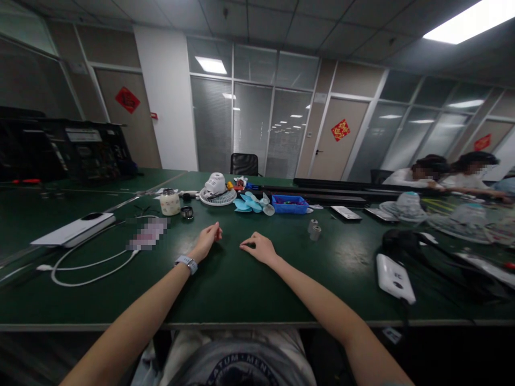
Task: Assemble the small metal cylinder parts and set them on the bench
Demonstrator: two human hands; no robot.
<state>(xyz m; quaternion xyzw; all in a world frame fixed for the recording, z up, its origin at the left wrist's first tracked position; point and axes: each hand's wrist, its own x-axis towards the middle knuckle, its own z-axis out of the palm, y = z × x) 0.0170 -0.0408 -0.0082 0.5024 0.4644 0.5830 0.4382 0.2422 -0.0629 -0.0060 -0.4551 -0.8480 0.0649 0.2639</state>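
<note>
Spanning the view: a broad green table, two bare hands over its middle

Here's the table, a white fan part standing beyond the hands. Left hand: fingers loosely curled, and whether they hide anything, I cannot tell. Right hand: thumb close to fingertips, a gap showing, nothing gripped. Past them, a blue basket, light-blue fan blades left of it. Smallest, two metal cylinders to the right.

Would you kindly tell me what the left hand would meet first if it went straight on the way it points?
Probably the light-blue fan blades, ahead of the left hand, though depth is hard to judge.
</note>
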